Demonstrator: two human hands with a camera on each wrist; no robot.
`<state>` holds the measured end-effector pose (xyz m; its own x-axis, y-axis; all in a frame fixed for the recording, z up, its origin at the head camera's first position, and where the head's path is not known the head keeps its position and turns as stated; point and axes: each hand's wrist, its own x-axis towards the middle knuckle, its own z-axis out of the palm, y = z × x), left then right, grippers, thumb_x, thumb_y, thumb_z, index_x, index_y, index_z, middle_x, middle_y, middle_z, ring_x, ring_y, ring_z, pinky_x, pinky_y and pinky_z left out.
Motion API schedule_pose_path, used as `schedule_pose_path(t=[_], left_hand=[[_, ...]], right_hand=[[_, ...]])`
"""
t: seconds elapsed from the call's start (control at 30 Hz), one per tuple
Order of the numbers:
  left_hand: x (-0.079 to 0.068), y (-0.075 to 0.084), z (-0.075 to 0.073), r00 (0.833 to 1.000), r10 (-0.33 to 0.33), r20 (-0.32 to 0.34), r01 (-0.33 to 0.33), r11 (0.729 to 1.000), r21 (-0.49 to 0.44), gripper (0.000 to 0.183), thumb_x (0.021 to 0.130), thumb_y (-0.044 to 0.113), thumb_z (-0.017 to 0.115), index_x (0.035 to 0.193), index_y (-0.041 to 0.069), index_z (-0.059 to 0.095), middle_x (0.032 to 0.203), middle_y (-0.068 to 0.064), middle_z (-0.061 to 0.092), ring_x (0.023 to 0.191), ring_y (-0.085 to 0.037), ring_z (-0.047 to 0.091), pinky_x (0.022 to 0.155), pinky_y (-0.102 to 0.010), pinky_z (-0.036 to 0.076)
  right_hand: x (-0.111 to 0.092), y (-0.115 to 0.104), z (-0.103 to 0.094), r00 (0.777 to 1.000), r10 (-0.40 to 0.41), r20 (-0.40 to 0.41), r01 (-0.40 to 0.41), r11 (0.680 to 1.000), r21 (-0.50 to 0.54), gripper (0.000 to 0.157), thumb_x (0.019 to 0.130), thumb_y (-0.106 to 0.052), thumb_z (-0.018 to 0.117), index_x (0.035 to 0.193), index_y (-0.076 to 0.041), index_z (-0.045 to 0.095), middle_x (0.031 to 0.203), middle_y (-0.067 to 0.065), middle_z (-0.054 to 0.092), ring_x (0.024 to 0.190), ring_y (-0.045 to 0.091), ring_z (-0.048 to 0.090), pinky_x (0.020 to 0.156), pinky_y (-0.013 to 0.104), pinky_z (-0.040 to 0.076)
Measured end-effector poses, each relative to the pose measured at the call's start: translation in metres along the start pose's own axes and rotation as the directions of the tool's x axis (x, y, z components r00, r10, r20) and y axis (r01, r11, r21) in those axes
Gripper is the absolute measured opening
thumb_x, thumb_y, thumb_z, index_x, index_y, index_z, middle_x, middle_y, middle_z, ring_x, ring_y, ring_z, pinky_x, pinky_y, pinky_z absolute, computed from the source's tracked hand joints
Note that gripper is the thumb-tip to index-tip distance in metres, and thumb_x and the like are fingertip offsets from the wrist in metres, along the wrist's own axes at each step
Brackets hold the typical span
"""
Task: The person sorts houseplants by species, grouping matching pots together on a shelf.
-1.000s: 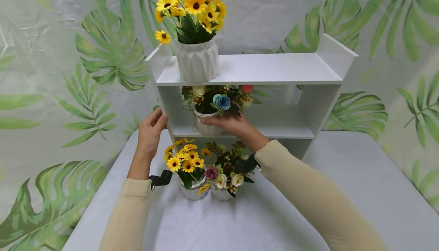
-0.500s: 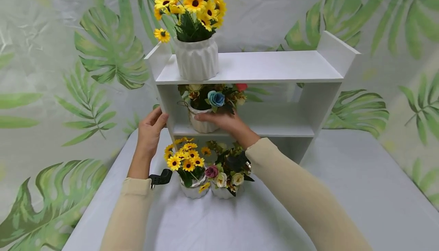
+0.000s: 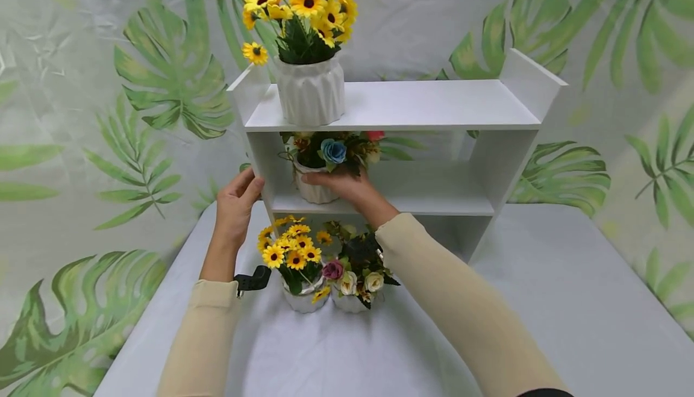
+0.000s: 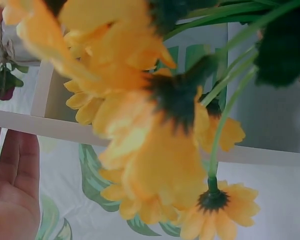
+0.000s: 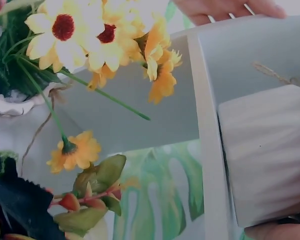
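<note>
On the middle shelf of a white shelf unit, near its left side, stands a white ribbed flower pot with a blue rose, a red bloom and leaves. My right hand grips this pot, thumb on its front; in the right wrist view the pot sits beside the shelf board, a twine end near it. My left hand touches the outside of the left side panel. Its fingers look straight along the panel in the left wrist view, where the hand shows partly.
A pot of yellow daisies stands on the top shelf at left. Below, in front of the unit, are another yellow daisy pot and a pot with cream and purple roses, close together on the white-covered table.
My right hand has shifted the blue-rose flower pot leftward along the middle shelf, toward the left panel. My left hand stays at the panel.
</note>
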<state>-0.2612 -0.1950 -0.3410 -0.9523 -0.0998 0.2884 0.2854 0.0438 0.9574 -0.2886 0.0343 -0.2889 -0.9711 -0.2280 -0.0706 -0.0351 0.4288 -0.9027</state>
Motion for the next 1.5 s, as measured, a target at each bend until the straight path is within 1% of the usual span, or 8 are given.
schedule_pose_path(t=[0.2, 0.47, 0.63, 0.87, 1.0, 1.17, 1.4, 1.5], left_hand=[[-0.002, 0.001, 0.0, 1.0, -0.003, 0.002, 0.003, 1.0, -0.008, 0.049, 0.099, 0.035, 0.06, 0.143, 0.016, 0.055, 0.134, 0.008, 0.06, 0.118, -0.007, 0.058, 0.099, -0.019, 0.048], [-0.001, 0.001, 0.001, 1.0, -0.028, 0.0, 0.028, 0.999, -0.022, 0.05, 0.099, 0.034, 0.06, 0.145, 0.015, 0.053, 0.138, 0.007, 0.058, 0.122, -0.005, 0.055, 0.117, -0.041, 0.039], [0.001, 0.002, 0.004, 1.0, -0.018, -0.002, 0.018, 0.999, -0.033, 0.049, 0.099, 0.032, 0.06, 0.143, 0.013, 0.054, 0.137, 0.005, 0.059, 0.121, -0.006, 0.056, 0.115, -0.039, 0.041], [0.001, 0.002, 0.003, 0.999, -0.051, 0.018, 0.05, 0.999, 0.01, 0.051, 0.099, 0.036, 0.06, 0.145, 0.016, 0.052, 0.146, -0.003, 0.054, 0.123, -0.008, 0.055, 0.117, -0.043, 0.039], [0.0, 0.004, -0.001, 0.998, -0.065, 0.013, 0.064, 0.998, 0.028, 0.051, 0.099, 0.036, 0.06, 0.146, 0.016, 0.052, 0.144, -0.001, 0.055, 0.12, -0.006, 0.057, 0.116, -0.042, 0.04], [0.001, 0.004, -0.004, 0.998, -0.052, 0.028, 0.051, 0.999, 0.015, 0.053, 0.099, 0.037, 0.06, 0.146, 0.015, 0.051, 0.143, 0.0, 0.055, 0.119, -0.005, 0.057, 0.116, -0.04, 0.04], [0.0, 0.003, -0.002, 0.999, -0.033, 0.026, 0.034, 0.999, -0.012, 0.05, 0.099, 0.035, 0.06, 0.144, 0.014, 0.053, 0.135, 0.006, 0.059, 0.118, -0.006, 0.057, 0.102, -0.02, 0.048], [0.0, 0.002, -0.002, 0.999, -0.039, 0.027, 0.04, 0.999, -0.018, 0.05, 0.1, 0.034, 0.059, 0.145, 0.013, 0.052, 0.135, 0.006, 0.059, 0.118, -0.007, 0.057, 0.105, -0.022, 0.047]], right_hand=[[0.003, 0.0, 0.006, 0.999, -0.038, -0.024, 0.039, 0.998, 0.057, 0.105, 0.079, -0.047, 0.079, 0.159, -0.014, 0.018, 0.163, 0.008, 0.028, 0.148, 0.026, 0.033, 0.119, 0.045, 0.035], [0.008, 0.004, 0.01, 0.999, -0.05, 0.019, 0.049, 0.998, 0.043, 0.103, 0.083, -0.048, 0.073, 0.16, -0.01, 0.015, 0.163, 0.013, 0.025, 0.15, 0.028, 0.03, 0.121, 0.046, 0.031], [0.005, 0.003, 0.009, 0.995, -0.097, 0.01, 0.097, 0.995, 0.014, 0.091, 0.086, -0.044, 0.072, 0.156, -0.009, 0.026, 0.159, 0.013, 0.034, 0.145, 0.031, 0.038, 0.118, 0.048, 0.036], [-0.042, 0.001, -0.008, 0.997, -0.061, 0.044, 0.071, 0.956, -0.284, 0.088, 0.092, -0.043, 0.064, 0.158, -0.004, 0.021, 0.163, 0.022, 0.023, 0.15, 0.039, 0.028, 0.119, 0.051, 0.033], [-0.081, 0.006, -0.017, 0.988, -0.136, 0.068, 0.15, 0.941, -0.303, 0.079, 0.095, -0.036, 0.063, 0.157, -0.004, 0.025, 0.162, 0.019, 0.027, 0.149, 0.037, 0.03, 0.117, 0.054, 0.034], [-0.123, 0.028, -0.032, 0.977, -0.212, -0.001, 0.202, 0.932, -0.302, 0.069, 0.097, -0.03, 0.063, 0.155, -0.012, 0.031, 0.159, 0.011, 0.036, 0.131, 0.037, 0.052, 0.104, 0.056, 0.045], [-0.154, 0.067, -0.063, 0.939, -0.305, -0.158, 0.253, 0.926, -0.279, 0.057, 0.097, -0.017, 0.062, 0.148, -0.006, 0.039, 0.153, 0.015, 0.043, 0.143, 0.037, 0.04, 0.112, 0.057, 0.039], [-0.161, 0.082, -0.074, 0.936, -0.31, -0.168, 0.256, 0.925, -0.279, 0.056, 0.097, -0.016, 0.062, 0.147, -0.003, 0.039, 0.151, 0.018, 0.044, 0.14, 0.038, 0.041, 0.11, 0.056, 0.041]])
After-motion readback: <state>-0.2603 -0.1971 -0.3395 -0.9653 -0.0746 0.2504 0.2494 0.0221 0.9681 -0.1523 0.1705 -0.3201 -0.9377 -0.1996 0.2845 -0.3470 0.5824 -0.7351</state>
